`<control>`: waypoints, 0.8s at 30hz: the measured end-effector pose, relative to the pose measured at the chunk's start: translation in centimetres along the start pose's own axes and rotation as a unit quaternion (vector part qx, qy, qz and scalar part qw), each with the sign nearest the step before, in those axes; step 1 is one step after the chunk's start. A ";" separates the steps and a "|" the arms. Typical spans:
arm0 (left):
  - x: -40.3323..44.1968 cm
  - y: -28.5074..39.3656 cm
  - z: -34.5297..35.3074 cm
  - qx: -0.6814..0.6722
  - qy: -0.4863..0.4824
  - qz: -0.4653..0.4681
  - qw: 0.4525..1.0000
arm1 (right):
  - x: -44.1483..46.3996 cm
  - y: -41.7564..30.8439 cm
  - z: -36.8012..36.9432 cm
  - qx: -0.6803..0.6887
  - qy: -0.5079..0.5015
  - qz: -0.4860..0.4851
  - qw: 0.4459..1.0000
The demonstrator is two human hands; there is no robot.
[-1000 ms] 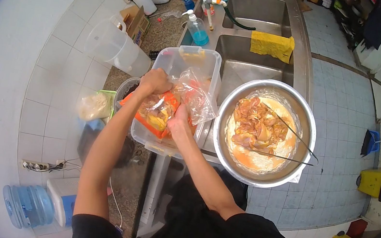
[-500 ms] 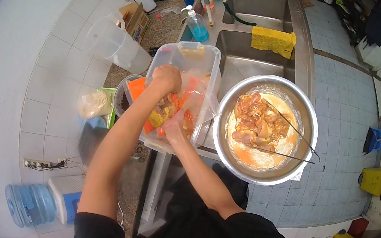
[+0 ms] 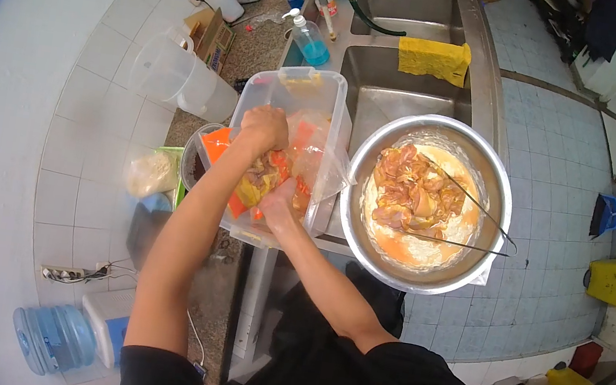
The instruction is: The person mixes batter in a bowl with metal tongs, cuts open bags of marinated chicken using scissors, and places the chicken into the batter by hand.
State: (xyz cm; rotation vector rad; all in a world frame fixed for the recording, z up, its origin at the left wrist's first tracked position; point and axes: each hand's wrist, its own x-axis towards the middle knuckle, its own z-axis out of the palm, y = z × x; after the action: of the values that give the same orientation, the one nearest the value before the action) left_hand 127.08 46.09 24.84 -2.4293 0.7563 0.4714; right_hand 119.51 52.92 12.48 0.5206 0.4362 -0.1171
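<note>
Both my hands are inside a clear plastic box (image 3: 293,79) lined with orange and clear plastic. My left hand (image 3: 266,125) is curled closed at the upper end of a plastic bag (image 3: 269,175) of yellowish, raw-looking meat pieces; its fingertips are hidden. At the bag's lower end, my right hand (image 3: 279,200) grips the plastic, its fingers partly covered. Right of the box stands a large steel bowl (image 3: 505,208) of pale batter. Raw chicken pieces (image 3: 414,192) lie heaped in it, with metal tongs (image 3: 466,246) resting across them and over the rim.
Behind the box and bowl is a double steel sink (image 3: 397,87) with a yellow cloth (image 3: 434,61) over its divider. A pump bottle (image 3: 311,43) of blue liquid stands beside the sink. Left of the box are a clear jug (image 3: 208,92) and a round tub (image 3: 190,160).
The view has shifted slightly, so the box and bowl sit a little further left. My hands keep nearly the same hold on the bag; the tongs still rest in the bowl.
</note>
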 end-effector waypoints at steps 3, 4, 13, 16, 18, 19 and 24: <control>-0.2 -0.2 0.1 -0.003 0.008 -0.005 1.000 | 0.1 0.0 -0.1 0.002 -0.001 0.007 1.000; -0.1 -0.4 0.4 -0.006 0.017 -0.006 1.000 | 0.3 -0.1 -0.2 0.003 -0.003 0.006 1.000; -1.2 -3.9 2.6 -0.127 0.138 0.017 0.982 | 0.9 -0.9 -0.1 -0.061 -0.007 -0.058 0.996; -4.7 -6.0 3.7 -0.259 0.269 0.027 0.927 | -1.0 -1.8 2.8 -0.152 -0.032 -0.072 0.985; -5.7 -7.3 5.6 -0.338 0.375 0.047 0.862 | -1.2 -2.4 3.6 -0.246 -0.053 -0.105 0.962; -6.1 -7.5 6.8 -0.413 0.400 0.035 0.817 | -0.9 -2.2 4.0 -0.303 -0.062 -0.135 0.941; -9.5 -7.3 7.0 -0.706 0.411 -0.048 0.574 | -4.7 -1.4 8.2 -0.520 -0.117 -0.266 0.803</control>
State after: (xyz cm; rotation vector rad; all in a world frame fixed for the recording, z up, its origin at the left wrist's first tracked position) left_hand 122.89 59.20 26.68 -4.3360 0.5774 -0.4620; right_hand 118.08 47.55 20.28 -0.7206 0.3297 -0.4450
